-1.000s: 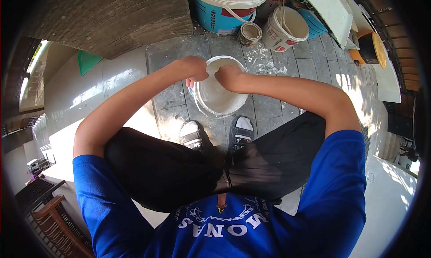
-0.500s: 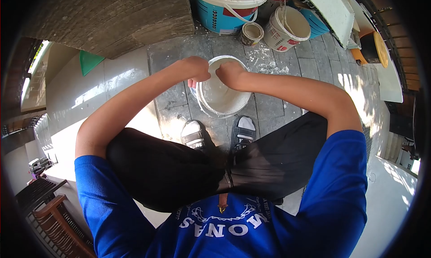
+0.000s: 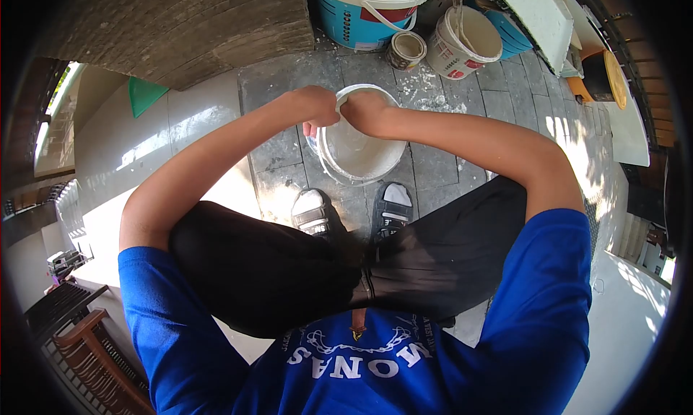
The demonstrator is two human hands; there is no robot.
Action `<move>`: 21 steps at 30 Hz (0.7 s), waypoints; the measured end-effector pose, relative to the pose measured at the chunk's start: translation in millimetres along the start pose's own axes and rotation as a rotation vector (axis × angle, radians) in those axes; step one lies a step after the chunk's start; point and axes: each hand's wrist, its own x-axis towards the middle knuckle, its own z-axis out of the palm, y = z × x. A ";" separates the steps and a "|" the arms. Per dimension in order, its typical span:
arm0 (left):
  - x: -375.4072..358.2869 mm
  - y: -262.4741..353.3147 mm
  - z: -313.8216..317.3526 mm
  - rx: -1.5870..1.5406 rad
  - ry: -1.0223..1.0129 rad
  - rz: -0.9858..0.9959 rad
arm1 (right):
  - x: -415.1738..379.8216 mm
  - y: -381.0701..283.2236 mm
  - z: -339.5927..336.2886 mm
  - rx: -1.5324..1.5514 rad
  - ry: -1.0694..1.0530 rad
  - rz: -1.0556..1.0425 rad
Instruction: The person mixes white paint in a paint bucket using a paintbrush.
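A white bucket (image 3: pixel 364 157) with a whitish coating inside stands on the grey paving in front of my feet. My left hand (image 3: pixel 318 108) is closed on its left rim, with fingertips showing on the outer side. My right hand (image 3: pixel 367 114) is curled shut inside the far part of the bucket, beside the left hand. Whatever the right fingers hold, if anything, is hidden under the hand.
Beyond the bucket stand a large blue paint pail (image 3: pixel 354 23), a small open tin (image 3: pixel 407 50) and a white paint bucket (image 3: pixel 460 48) with a stick-like tool in it. White splatters (image 3: pixel 433 101) mark the paving. A wooden chair (image 3: pixel 101 357) is at lower left.
My right hand has moved a little left inside the bucket, closer to my left hand. The left hand keeps its hold on the rim.
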 end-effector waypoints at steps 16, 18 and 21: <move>-3.7 2.8 -2.1 -0.037 -0.018 0.000 | -4.6 22.9 7.2 -0.042 0.171 -0.200; -1.1 0.1 -1.3 -0.036 0.000 -0.005 | -6.7 28.0 17.0 -0.112 0.240 -0.274; -0.2 -2.5 -1.2 -0.036 0.002 -0.018 | -11.1 23.3 37.9 -0.230 0.191 -0.338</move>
